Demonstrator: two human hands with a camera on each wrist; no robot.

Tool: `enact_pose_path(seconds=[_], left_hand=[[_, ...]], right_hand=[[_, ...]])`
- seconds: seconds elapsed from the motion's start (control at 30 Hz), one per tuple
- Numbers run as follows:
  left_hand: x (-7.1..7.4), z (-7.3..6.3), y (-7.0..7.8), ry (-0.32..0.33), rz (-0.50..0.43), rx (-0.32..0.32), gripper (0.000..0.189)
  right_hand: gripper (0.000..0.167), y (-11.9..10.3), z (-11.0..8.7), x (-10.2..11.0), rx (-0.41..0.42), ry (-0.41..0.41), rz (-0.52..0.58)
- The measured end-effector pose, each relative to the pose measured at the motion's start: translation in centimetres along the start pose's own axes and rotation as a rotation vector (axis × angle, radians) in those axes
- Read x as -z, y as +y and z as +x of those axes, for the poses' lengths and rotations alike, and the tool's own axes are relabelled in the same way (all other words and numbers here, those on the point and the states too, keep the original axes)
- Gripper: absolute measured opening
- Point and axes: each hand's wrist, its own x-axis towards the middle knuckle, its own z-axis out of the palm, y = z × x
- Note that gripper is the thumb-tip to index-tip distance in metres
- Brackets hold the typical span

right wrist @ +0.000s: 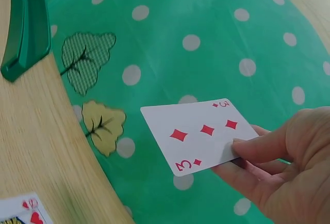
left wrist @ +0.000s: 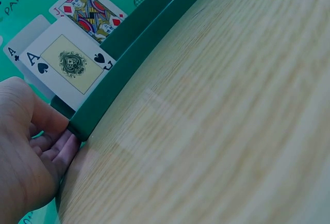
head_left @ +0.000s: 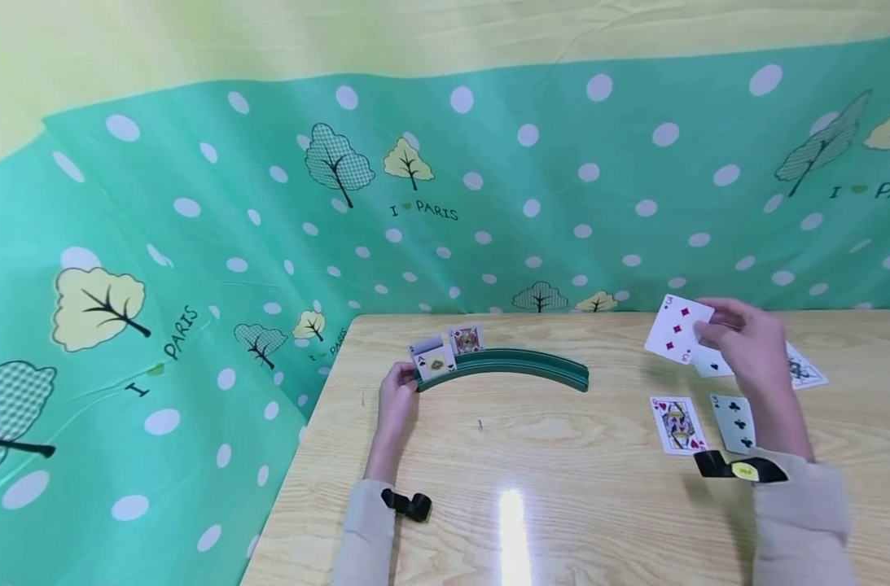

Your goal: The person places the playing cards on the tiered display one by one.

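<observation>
My right hand [head_left: 745, 338] pinches the three of diamonds [right wrist: 206, 136] between thumb and fingers, face up above the table's right side. At the left, my left hand [left wrist: 31, 146] grips the near left end of a curved green card holder [head_left: 518, 358]. Standing in the holder at that end are the ace of spades [left wrist: 69, 61], another ace [left wrist: 31, 43] partly hidden behind it, and the jack of diamonds [left wrist: 90, 12]. Below and around my right hand lie a spade card [head_left: 712, 364], partly covered, and the three of clubs [head_left: 734, 423].
The queen of hearts [head_left: 677, 425] lies face up left of the three of clubs. Another face card [head_left: 804, 368] shows beyond the right wrist. A green dotted cloth [head_left: 488, 203] hangs behind the wooden table [head_left: 562, 488] and along its left side.
</observation>
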Motion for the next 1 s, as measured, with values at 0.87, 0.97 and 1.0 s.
enact_pose_path(seconds=[0.87,0.97,1.0], left_hand=[[-0.1,-0.1,-0.1,-0.001,-0.002,0.004,0.036],[0.0,0.0,-0.2,0.005,0.007,0.009,0.036],[0.0,0.0,-0.2,0.007,0.007,0.011,0.036]], right_hand=[[0.040,-2.6,-1.4,-1.5,0.075,0.042,0.056],[0.039,-3.0,-1.5,-1.9,0.096,0.031,0.069],[0.039,-3.2,-1.5,-2.1,0.099,0.026,0.072]])
